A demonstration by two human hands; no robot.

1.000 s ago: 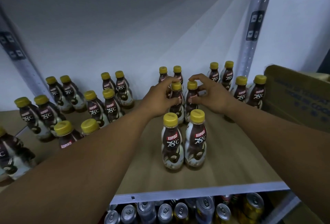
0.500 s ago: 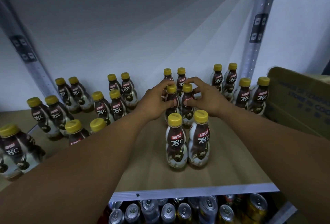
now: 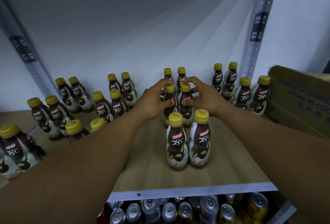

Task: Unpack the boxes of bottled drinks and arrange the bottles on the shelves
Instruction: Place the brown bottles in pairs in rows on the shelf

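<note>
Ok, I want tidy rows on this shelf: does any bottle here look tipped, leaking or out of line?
Nothing stands out. The bottles in view stand upright, capped and in pairs, and the shelf shows no spill. The left hand and right hand each hold one bottle of the middle pair.

Bottles stand in pairs across the shelf. In the middle column the front pair sits near the edge, with the second pair right behind it. The left hand is on its left bottle and the right hand on its right, and the third pair is by the wall. The box is far right, with cans on the shelf below.
</note>
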